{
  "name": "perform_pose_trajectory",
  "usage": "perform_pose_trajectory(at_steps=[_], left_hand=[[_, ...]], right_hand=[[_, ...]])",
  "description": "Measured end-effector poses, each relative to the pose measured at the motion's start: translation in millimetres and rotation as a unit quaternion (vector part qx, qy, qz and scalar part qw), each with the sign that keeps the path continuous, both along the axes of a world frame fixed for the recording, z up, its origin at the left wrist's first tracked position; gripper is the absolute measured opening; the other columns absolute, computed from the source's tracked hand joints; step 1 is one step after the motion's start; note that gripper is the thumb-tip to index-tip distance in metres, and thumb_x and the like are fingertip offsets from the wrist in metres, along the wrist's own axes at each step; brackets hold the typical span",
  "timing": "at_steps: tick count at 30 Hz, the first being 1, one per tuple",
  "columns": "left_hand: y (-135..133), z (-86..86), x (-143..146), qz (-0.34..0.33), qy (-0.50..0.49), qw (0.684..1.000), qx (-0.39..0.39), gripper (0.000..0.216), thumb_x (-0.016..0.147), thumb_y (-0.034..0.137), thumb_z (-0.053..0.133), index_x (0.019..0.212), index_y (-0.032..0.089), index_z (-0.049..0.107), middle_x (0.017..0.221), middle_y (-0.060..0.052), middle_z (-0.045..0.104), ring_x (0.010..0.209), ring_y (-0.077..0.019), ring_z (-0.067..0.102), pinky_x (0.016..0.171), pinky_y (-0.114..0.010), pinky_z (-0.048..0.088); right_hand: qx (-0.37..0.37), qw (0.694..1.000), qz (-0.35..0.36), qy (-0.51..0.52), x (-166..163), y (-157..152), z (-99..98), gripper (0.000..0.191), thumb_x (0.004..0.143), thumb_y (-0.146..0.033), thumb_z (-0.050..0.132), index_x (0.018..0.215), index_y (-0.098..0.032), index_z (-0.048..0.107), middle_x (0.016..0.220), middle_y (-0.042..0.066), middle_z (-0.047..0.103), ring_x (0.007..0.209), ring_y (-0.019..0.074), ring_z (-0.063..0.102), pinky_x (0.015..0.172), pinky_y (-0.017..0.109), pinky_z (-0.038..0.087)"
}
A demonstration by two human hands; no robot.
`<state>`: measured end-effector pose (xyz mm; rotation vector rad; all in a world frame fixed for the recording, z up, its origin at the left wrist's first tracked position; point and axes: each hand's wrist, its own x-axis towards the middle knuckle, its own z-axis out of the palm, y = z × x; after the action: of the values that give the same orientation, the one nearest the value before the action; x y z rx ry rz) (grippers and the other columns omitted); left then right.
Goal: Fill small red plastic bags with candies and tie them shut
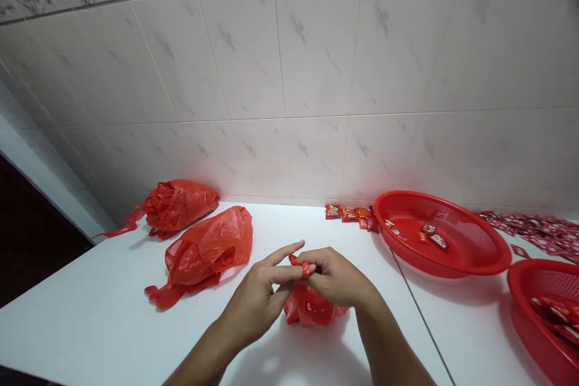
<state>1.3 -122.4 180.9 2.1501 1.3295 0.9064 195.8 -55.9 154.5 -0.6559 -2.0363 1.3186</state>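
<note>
A small red plastic bag sits on the white table just in front of me, bulging with something inside. Both hands meet above it. My left hand pinches the bag's twisted top between thumb and fingers, with the index finger stretched out. My right hand is closed around the same twisted red top from the other side. The bag's lower part shows between my wrists.
Two fuller red plastic bags lie at the left. Small red packets lie by the tiled wall. A red mesh basket holds a few packets; another red basket sits at the right edge, with several packets behind.
</note>
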Motion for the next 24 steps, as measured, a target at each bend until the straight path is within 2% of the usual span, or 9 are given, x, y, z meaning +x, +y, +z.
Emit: perform_pose_trajectory(at_steps=[3,7,9,11,14,17,20,22,24], left_hand=[[-1.8,-5.1,0.9,0.036,-0.064,0.997,0.016,0.027,0.100,0.025,0.059,0.113,0.030,0.082,0.150,-0.008,0.064,0.119,-0.0248,0.073,0.089,-0.033,0.065],[-0.7,-4.5,2.6,0.113,-0.107,0.988,-0.010,0.032,0.100,0.036,0.065,0.130,0.026,0.069,0.126,-0.009,0.075,0.080,-0.0164,0.075,0.061,-0.025,0.057],[0.7,-2.2,2.5,0.104,-0.070,0.992,-0.028,0.024,0.101,0.037,0.063,0.120,0.024,0.071,0.105,-0.005,0.077,0.076,-0.0155,0.070,0.056,-0.023,0.049],[1.4,-1.0,1.4,0.084,-0.039,0.995,-0.020,0.019,0.102,0.036,0.060,0.098,0.022,0.072,0.089,-0.002,0.072,0.075,-0.0149,0.066,0.058,-0.023,0.045],[0.1,-2.8,-2.1,0.089,-0.042,0.995,0.010,0.025,0.104,0.037,0.057,0.086,0.021,0.065,0.083,-0.001,0.066,0.076,-0.0148,0.061,0.064,-0.026,0.045],[-3.0,-8.4,-5.4,0.073,-0.065,0.994,0.039,0.023,0.104,0.036,0.057,0.087,0.022,0.065,0.094,-0.003,0.064,0.090,-0.0170,0.063,0.082,-0.030,0.051],[-4.6,-17.2,-4.7,0.042,-0.095,0.994,0.046,0.014,0.096,0.032,0.070,0.108,0.026,0.068,0.132,-0.008,0.061,0.129,-0.0246,0.057,0.110,-0.038,0.046],[-3.8,-24.6,-1.6,0.027,-0.126,0.992,0.020,0.059,0.085,0.028,0.082,0.137,0.032,0.056,0.154,-0.010,0.048,0.144,-0.0285,0.047,0.118,-0.043,0.041],[-1.7,-32.2,2.5,0.006,-0.148,0.988,-0.036,0.086,0.081,0.023,0.084,0.155,0.035,0.039,0.155,-0.011,0.049,0.138,-0.0280,0.054,0.115,-0.043,0.045]], right_hand=[[-0.009,1.000,0.000,-0.001,1.9,0.7,0.5,0.029,0.098,-0.021,0.051,0.070,-0.021,0.045,0.061,-0.007,0.044,0.057,0.0101,0.035,0.054,0.024,0.029],[-0.034,0.999,0.012,-0.002,4.3,1.8,0.2,0.043,0.109,-0.045,0.045,0.074,-0.021,0.053,0.060,-0.004,0.055,0.055,0.0112,0.047,0.055,0.024,0.037],[-0.051,0.998,0.039,-0.003,4.5,3.2,-2.1,0.048,0.110,-0.049,0.045,0.072,-0.020,0.054,0.059,-0.002,0.058,0.056,0.0116,0.052,0.056,0.024,0.040],[-0.068,0.996,0.056,0.001,4.0,5.1,-5.6,0.051,0.109,-0.053,0.046,0.072,-0.019,0.054,0.060,-0.001,0.061,0.056,0.0115,0.054,0.056,0.023,0.041],[-0.118,0.992,0.029,0.029,2.8,8.4,-10.7,0.053,0.108,-0.062,0.043,0.082,-0.020,0.060,0.056,-0.002,0.061,0.049,0.0108,0.052,0.051,0.022,0.038],[-0.159,0.985,0.005,0.061,2.6,10.8,-12.3,0.056,0.107,-0.068,0.039,0.104,-0.019,0.067,0.055,-0.002,0.065,0.041,0.0112,0.052,0.046,0.022,0.038],[-0.144,0.985,0.050,0.083,3.8,10.9,-9.7,0.056,0.107,-0.064,0.045,0.100,-0.016,0.073,0.068,0.003,0.073,0.045,0.0107,0.056,0.050,0.024,0.044],[-0.119,0.985,0.080,0.095,5.7,10.1,-7.4,0.049,0.106,-0.054,0.054,0.085,-0.015,0.075,0.070,0.004,0.073,0.050,0.0099,0.056,0.055,0.024,0.046],[-0.105,0.985,0.094,0.103,8.7,9.1,-6.1,0.034,0.101,-0.037,0.064,0.076,-0.016,0.075,0.066,0.002,0.071,0.054,0.0102,0.056,0.058,0.024,0.047]])
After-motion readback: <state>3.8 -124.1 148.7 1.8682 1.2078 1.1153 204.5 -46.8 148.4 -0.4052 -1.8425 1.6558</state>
